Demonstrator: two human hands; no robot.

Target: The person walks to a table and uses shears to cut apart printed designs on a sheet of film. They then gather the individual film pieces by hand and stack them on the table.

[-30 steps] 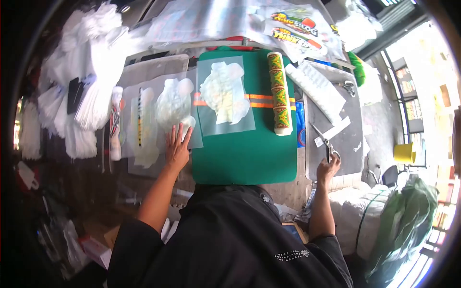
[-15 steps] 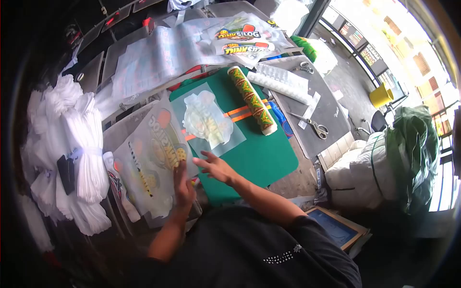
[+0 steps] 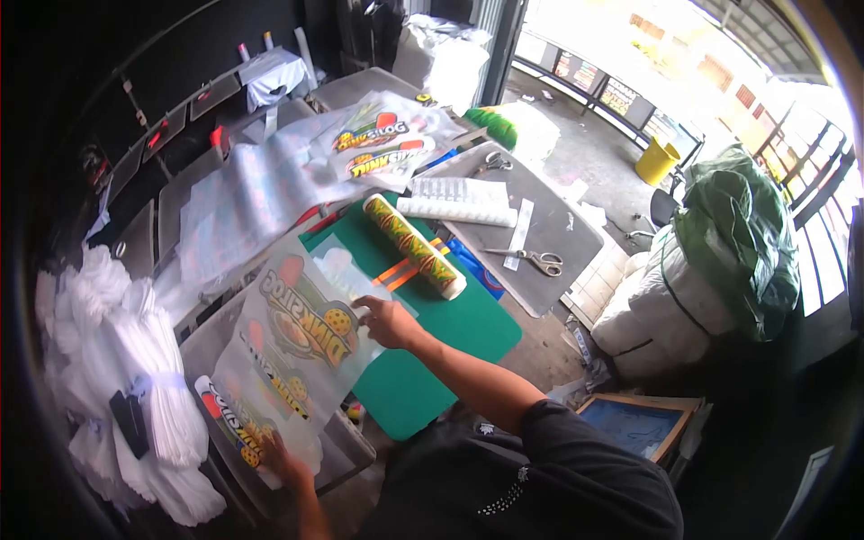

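Note:
A large translucent transfer film sheet (image 3: pixel 310 301) with "Dinksilog" prints slants across the left of the green board (image 3: pixel 468 333). My right hand (image 3: pixel 391 324) pinches the sheet's right edge with bent fingers. At lower left, my left hand (image 3: pixel 286 463) lies with fingers stretched over a smaller printed film (image 3: pixel 236 427), beside the large sheet's lower end; its fingertips are partly blurred. Under the large sheet, another film piece with a white backing (image 3: pixel 337 265) is mostly hidden. A patterned roll (image 3: pixel 414 247) rests across the board's upper part.
White cloth bundles (image 3: pixel 157 378) hang at left. Scissors (image 3: pixel 540 261), a white roll (image 3: pixel 457 211) and a paper strip (image 3: pixel 519 234) lie on the grey table (image 3: pixel 567 238). More printed films (image 3: pixel 382 135) cover the back table. White sacks (image 3: pixel 657 297) stand at right; a framed screen (image 3: pixel 634 427) sits low.
My right hand has closed on the large sheet, and my left hand has moved down to the smaller film. The large sheet now covers more of the white-backed piece. The view has shifted.

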